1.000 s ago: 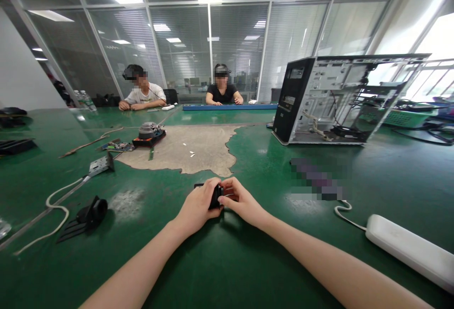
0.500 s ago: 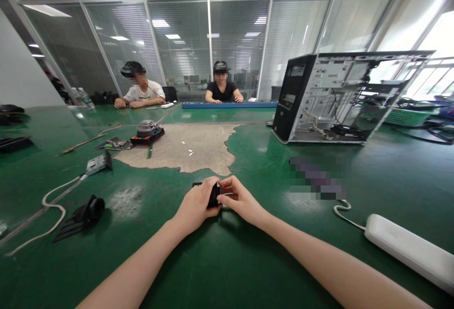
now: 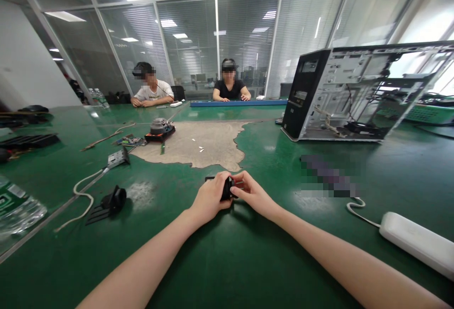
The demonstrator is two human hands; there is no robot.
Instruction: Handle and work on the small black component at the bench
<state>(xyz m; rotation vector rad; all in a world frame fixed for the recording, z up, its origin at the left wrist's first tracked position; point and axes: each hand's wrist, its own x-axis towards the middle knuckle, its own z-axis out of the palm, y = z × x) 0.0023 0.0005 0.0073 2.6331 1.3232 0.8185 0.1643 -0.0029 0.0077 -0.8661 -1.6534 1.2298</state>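
Note:
Just above the middle of the green table, my left hand (image 3: 210, 197) is closed around a small black part (image 3: 226, 190), thumb and fingers on either side of it. A dark edge of the part sticks out left, beyond my knuckles. From the right, my right hand (image 3: 256, 196) pinches the part's right face with bent fingers and the thumb. Something thin and reddish shows between those fingers, too small to name. My hands cover most of the part, so its exact kind is hidden.
An open computer case (image 3: 340, 96) stands at the back right. A white power strip (image 3: 418, 240) lies front right. At left are a black bracket-like piece (image 3: 108, 205), a metal box with a cable (image 3: 118, 157) and a water bottle (image 3: 19, 207). Two people sit across the table (image 3: 198, 271).
The view has turned slightly left, so everything sits farther right and the water bottle shows. Both hands keep hold of the black part; the right fingers have shifted slightly on it.

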